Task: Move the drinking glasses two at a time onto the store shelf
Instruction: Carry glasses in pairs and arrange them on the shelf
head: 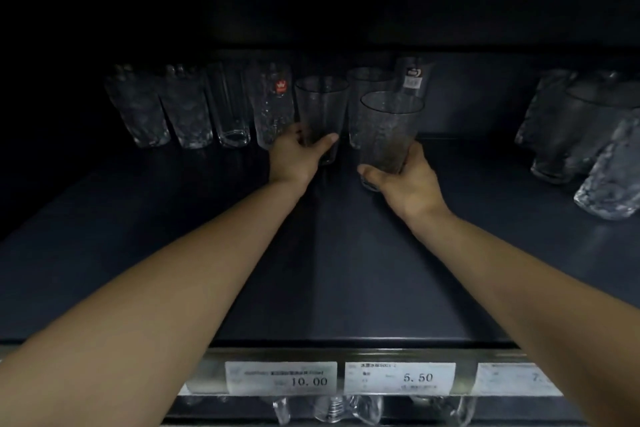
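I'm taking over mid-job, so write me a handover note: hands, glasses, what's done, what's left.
Left hand grips the left glass near its base, upright, beside the back row of glasses.
Right hand grips the right glass low down, tilted, nearer the front.
Both are over the shelf; I cannot tell whether either base touches it.
Done: the back row and a group at the right are on the shelf.
Left: set both down and let go. Any glasses waiting elsewhere are out of view.
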Demonstrator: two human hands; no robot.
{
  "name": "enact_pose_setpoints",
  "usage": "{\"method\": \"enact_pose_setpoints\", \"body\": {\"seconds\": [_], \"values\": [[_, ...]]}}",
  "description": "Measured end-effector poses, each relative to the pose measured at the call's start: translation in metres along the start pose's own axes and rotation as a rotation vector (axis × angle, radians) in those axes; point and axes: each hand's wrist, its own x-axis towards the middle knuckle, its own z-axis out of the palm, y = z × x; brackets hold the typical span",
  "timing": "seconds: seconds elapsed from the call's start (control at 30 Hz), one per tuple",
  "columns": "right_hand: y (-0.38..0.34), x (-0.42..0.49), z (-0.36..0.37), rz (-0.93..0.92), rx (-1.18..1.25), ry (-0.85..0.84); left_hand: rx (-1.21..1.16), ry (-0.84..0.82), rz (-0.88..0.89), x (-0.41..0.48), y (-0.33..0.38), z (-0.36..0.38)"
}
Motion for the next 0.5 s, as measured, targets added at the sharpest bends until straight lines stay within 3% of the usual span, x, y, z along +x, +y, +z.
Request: {"method": "enact_pose_setpoints", "body": {"seconds": [0.5], "values": [[0.006,0.023,0.003,0.018,0.007,0.011,0.030,0.043,0.007,0.022,-0.009,0.014]]}}
